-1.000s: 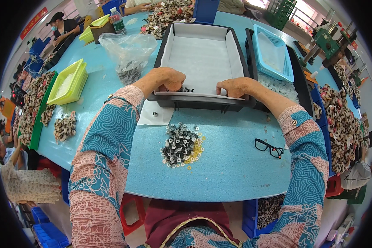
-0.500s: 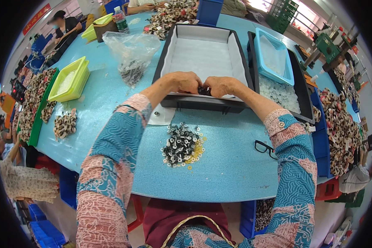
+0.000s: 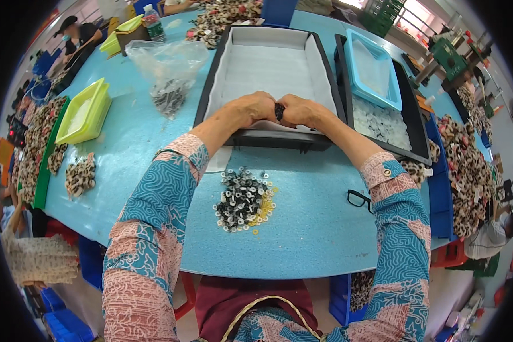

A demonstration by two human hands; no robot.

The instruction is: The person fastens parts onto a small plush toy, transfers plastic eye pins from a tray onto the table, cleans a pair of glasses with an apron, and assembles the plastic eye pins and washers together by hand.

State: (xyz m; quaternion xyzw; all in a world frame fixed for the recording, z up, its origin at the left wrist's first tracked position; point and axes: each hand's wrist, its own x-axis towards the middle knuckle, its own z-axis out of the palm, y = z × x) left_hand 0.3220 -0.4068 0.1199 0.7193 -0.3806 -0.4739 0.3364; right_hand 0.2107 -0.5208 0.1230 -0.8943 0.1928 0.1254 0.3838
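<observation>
Both hands meet over the near end of a black tray [image 3: 208,85] lined with white sheet. Closed and knuckles up, my left hand [image 3: 255,108] presses against my right hand [image 3: 302,111]. A small cluster of dark pieces [image 3: 279,111] shows between them, gripped by the fingers of both; its exact kind is too small to tell. Below the tray, on the blue table, lies a pile of small black and white ring-shaped parts [image 3: 239,199], with yellow rings [image 3: 265,208] along its right side.
A clear plastic bag [image 3: 168,74] with dark bits stands left of the tray. Stacked yellow-green baskets [image 3: 84,114] are farther left. To the right, a light-blue basket [image 3: 373,71] sits over a black tray of translucent pieces [image 3: 379,122]. Eyeglasses [image 3: 359,199] lie near my right forearm.
The view has shifted slightly, so the table's things appear a little more to the left. My hands have turned, and the dark cluster between them now stands more upright.
</observation>
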